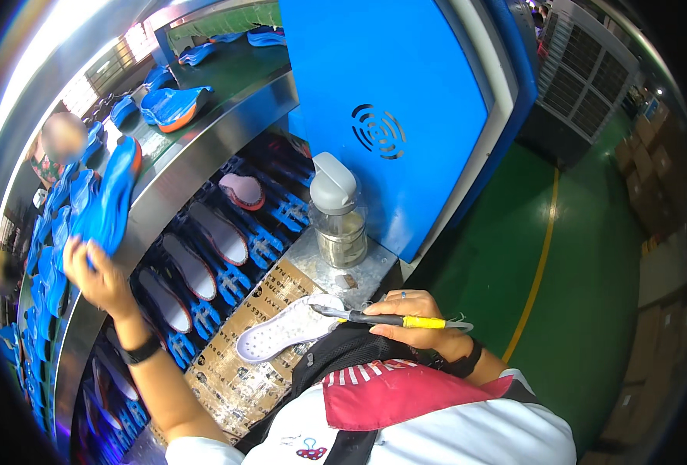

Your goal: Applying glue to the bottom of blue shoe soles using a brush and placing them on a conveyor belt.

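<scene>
My left hand (99,277) is at the lower end of a curved blue sole-shaped piece (113,203) with an orange end. Its fingers close on that end, and the piece stands tilted above the metal-edged conveyor. In my right hand (409,314) is a slim brush-like tool (387,318) with a black and yellow handle, its dark tip pointing left. Below that tip lies a pale shoe sole (285,329) dotted with small holes, on a printed brown cardboard sheet (223,380) close to my body. Whether the tip touches the sole, I cannot tell.
Several blue pieces (175,107) lie along the green conveyor (231,74). Beneath it, soles (188,267) sit in a row on a rack with blue holders. A lidded clear jar (341,221) stands beside a blue machine cabinet (382,62). Another person (58,147) is beyond the conveyor.
</scene>
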Tool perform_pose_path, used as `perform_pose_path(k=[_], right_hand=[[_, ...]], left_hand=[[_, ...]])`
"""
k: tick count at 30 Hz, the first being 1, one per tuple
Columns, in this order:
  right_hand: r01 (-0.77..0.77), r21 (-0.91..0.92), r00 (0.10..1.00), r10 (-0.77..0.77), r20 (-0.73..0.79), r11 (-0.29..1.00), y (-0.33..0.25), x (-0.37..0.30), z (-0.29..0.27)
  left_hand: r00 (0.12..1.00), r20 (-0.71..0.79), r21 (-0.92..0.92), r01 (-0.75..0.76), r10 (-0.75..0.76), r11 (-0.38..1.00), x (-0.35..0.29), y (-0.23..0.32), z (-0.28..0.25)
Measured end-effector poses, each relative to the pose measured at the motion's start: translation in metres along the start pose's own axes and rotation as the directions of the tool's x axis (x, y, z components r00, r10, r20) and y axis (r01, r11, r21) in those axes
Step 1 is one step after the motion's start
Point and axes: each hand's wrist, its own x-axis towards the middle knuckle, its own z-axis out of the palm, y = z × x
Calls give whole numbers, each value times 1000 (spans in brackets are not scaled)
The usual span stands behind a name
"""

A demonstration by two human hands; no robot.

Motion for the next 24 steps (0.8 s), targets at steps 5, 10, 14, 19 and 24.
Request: perform_pose_path(k=[5,10,14,19,24], right_hand=[[-44,-41,998,46,54,998,-4,-1,-1],[-61,9,998,61,-16,998,-6,-3,0],[-141,16,988,142,-58,990,-8,-7,2],[-297,90,933,309,-183,951,-14,-10,3],[-153,336,963,217,-162,929,-28,8,0]], left_hand=[[249,-72,-906,389,-966,168,-13,39,-20],[456,875,-293,232,-162,-927,-21,56,-19],[579,807,38,140,113,-989,-25,72,3],[517,856,-244,399,-3,-884,-48,120,-18],[261,965,-132,455,-9,-881,-99,161,-44]])
